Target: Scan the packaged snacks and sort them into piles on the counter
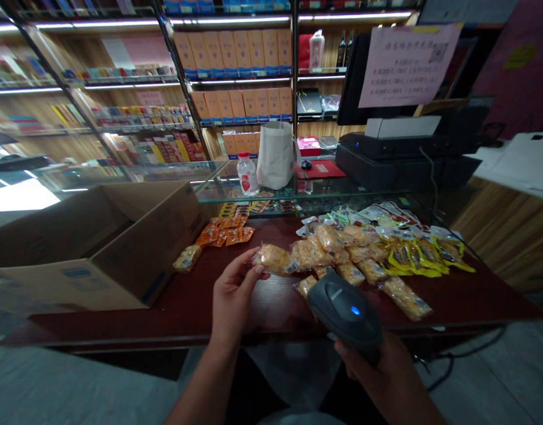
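Between the thumb and fingers of my left hand (234, 292) is a clear-wrapped snack pack (272, 260), held by its left end above the counter. My right hand (378, 369) grips a dark barcode scanner (346, 316) with a lit blue light on top; its head points toward the snacks. Beyond the scanner lies a pile of similar wrapped snack packs (311, 251), one long pack (406, 298) at its right edge. A single wrapped pack (187, 258) lies apart, beside the cardboard box.
An open cardboard box (143, 260) stands at the left. Orange sachets (225, 231) lie behind my left hand, yellow-edged packets (424, 254) at the right. On the glass shelf are a bottle (247, 175) and a white bag (275, 156). A monitor (353, 79) stands behind, with a cable hanging right.
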Demonstrator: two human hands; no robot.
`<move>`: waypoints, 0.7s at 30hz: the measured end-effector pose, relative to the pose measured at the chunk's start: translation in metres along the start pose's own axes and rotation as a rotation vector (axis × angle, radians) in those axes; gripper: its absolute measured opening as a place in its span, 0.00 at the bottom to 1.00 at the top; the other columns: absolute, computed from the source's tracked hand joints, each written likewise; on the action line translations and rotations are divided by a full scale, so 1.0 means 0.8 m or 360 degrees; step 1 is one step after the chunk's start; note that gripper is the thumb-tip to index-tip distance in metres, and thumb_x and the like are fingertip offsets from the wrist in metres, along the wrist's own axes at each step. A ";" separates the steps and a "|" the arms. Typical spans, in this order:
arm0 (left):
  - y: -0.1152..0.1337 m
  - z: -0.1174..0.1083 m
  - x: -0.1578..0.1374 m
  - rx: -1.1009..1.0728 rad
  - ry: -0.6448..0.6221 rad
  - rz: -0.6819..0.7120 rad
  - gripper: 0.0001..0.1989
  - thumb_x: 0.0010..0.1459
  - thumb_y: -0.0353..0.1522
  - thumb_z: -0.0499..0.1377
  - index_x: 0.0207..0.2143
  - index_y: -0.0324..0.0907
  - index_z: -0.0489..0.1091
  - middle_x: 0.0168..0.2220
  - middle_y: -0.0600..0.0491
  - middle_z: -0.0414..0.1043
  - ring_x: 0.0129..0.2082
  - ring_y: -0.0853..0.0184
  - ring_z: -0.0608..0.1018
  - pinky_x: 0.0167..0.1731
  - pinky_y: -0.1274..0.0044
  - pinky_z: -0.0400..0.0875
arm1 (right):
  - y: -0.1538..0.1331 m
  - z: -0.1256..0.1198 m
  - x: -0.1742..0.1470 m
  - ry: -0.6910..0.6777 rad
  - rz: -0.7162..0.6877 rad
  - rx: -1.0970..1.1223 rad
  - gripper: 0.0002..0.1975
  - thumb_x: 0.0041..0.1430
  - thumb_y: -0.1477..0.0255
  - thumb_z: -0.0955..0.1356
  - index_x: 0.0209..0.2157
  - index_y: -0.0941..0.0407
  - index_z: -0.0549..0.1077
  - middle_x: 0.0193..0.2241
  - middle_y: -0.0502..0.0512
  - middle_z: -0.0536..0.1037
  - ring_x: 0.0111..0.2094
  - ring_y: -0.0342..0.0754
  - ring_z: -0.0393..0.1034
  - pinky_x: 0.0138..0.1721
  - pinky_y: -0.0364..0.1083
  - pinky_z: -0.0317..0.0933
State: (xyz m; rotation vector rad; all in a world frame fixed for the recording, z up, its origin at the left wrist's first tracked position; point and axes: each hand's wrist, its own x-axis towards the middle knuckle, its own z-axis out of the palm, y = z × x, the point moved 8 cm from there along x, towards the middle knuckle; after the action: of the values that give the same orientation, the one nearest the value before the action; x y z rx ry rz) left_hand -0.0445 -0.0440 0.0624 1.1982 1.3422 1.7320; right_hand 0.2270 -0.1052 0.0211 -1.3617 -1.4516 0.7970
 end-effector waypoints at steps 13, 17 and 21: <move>-0.006 0.019 0.000 -0.0075 -0.0057 -0.0059 0.24 0.49 0.41 0.71 0.48 0.42 0.79 0.43 0.48 0.81 0.35 0.63 0.82 0.36 0.73 0.80 | -0.010 -0.017 0.008 -0.0078 -0.0016 -0.0083 0.18 0.54 0.52 0.72 0.24 0.51 0.76 0.14 0.49 0.75 0.17 0.48 0.70 0.21 0.43 0.64; -0.011 0.050 -0.002 -0.0080 -0.0275 -0.0166 0.22 0.48 0.41 0.71 0.45 0.40 0.79 0.42 0.48 0.81 0.37 0.62 0.82 0.35 0.73 0.79 | 0.009 -0.045 0.012 0.0009 0.0094 -0.0080 0.21 0.55 0.53 0.72 0.18 0.51 0.68 0.12 0.47 0.70 0.16 0.46 0.65 0.20 0.43 0.60; -0.033 0.098 -0.011 -0.0119 -0.0590 -0.0435 0.21 0.46 0.41 0.71 0.41 0.39 0.77 0.35 0.51 0.80 0.29 0.66 0.80 0.32 0.74 0.78 | 0.029 -0.082 0.016 0.0126 0.0219 -0.0039 0.23 0.60 0.52 0.69 0.19 0.52 0.67 0.14 0.47 0.69 0.18 0.45 0.65 0.23 0.44 0.60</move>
State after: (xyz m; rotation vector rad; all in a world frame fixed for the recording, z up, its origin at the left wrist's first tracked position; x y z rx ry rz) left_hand 0.0296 -0.0142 0.0396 1.1643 1.1454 1.2834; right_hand 0.2971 -0.0987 0.0234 -1.5076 -1.3212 0.8058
